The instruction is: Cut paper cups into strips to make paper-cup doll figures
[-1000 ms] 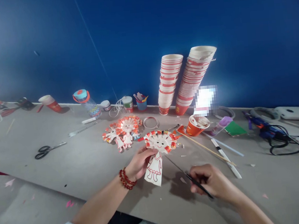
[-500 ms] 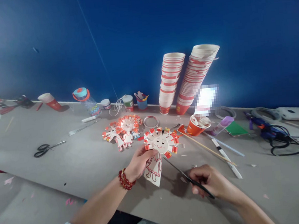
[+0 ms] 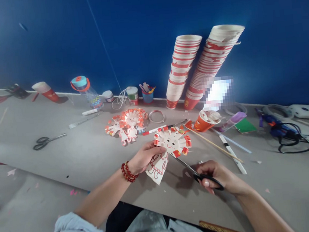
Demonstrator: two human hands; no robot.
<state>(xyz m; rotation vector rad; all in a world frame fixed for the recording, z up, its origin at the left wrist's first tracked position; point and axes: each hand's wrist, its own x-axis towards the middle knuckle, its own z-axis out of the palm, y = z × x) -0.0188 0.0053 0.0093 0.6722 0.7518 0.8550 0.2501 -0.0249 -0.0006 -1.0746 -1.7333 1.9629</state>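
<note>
My left hand [image 3: 147, 155] pinches a paper doll [image 3: 160, 163] between thumb and fingers. The doll has a smiling round face, a fringe of curled red and white strips, and a body drawn in red on uncut white paper. Black-handled scissors [image 3: 189, 167] are in my right hand [image 3: 215, 175], fingers in the loops. Their blades point up and left, with the tips at the doll's neck on its right side; whether they touch the paper I cannot tell. Behind my left hand lie similar finished-looking paper dolls [image 3: 130, 127].
Two tall stacks of paper cups [image 3: 184, 68] lean near the blue wall. An orange cup [image 3: 205, 120] holds scraps. A stick [image 3: 216, 143], a white marker [image 3: 233, 154] and a blue glue gun [image 3: 282, 128] lie right. Second scissors [image 3: 48, 140] and a bottle [image 3: 86, 91] are left.
The paper doll has turned and tilted in my left hand. The scissors have shifted up slightly, with their tips now close to the doll's neck. The camera view has tilted a little.
</note>
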